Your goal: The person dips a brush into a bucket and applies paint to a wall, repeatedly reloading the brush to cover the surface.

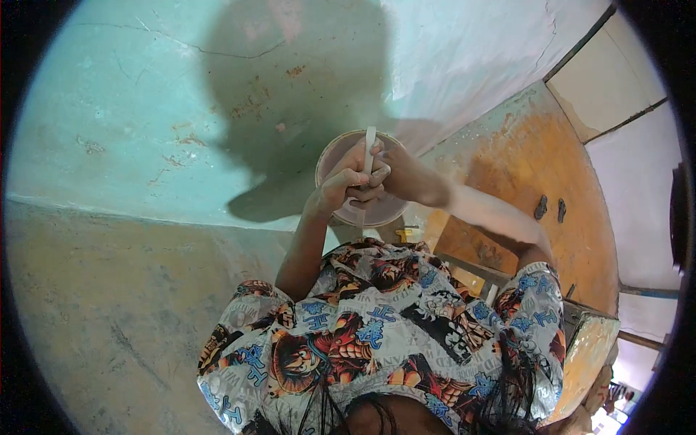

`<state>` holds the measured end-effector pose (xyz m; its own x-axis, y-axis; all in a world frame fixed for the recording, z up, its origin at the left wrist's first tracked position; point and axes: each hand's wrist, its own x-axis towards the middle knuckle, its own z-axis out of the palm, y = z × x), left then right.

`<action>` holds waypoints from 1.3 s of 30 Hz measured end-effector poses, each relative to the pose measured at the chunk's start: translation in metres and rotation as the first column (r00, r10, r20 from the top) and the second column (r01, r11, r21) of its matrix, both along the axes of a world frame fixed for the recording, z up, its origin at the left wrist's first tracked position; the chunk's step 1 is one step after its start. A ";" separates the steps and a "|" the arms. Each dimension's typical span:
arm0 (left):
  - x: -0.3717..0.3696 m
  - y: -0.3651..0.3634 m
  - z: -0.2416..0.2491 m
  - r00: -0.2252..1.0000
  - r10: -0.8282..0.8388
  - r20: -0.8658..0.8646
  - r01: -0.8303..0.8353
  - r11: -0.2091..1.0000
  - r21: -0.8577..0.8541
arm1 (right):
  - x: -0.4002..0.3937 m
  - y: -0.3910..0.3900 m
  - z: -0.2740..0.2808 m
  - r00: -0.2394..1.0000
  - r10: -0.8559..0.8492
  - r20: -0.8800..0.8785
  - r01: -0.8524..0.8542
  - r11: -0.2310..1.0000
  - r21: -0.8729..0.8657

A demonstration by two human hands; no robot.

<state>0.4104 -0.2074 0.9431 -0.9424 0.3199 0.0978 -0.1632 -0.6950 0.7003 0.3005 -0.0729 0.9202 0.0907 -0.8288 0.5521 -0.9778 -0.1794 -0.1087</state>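
Over a round bucket (323, 174), my left hand (341, 185) and my right hand (395, 174) meet. Both are closed around a pale, flat, narrow strip-like tool (370, 145) that stands up between them. My left thumb presses near its lower end, and the fingers of my right hand curl beside it. Pale dusty residue coats my fingers. Which part of the tool each hand grips is partly hidden. Pinkish-white material (377, 214) shows inside the bucket below my hands.
A turquoise patched wall (130, 109) with cracks rises ahead. Near the bucket lies a yellow object (409, 233) on the floor. Dark sandals (541, 207) lie on the orange-brown floor (580, 239) at right. A worn wooden piece (594, 341) stands by my right side.
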 end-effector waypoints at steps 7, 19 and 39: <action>0.007 0.000 -0.015 0.999 -0.034 -0.028 0.035 0.999 0.030 | 0.005 -0.009 -0.066 0.888 -0.126 0.443 -0.088 0.898 0.432; 0.020 -0.003 -0.050 0.998 0.034 0.044 -0.035 0.999 0.029 | 0.031 0.080 0.023 0.812 -0.546 0.206 0.401 0.779 0.482; 0.018 -0.006 -0.111 0.968 0.153 0.198 -0.174 0.980 0.092 | 0.063 0.114 -0.069 0.281 -0.791 0.543 0.453 0.608 0.652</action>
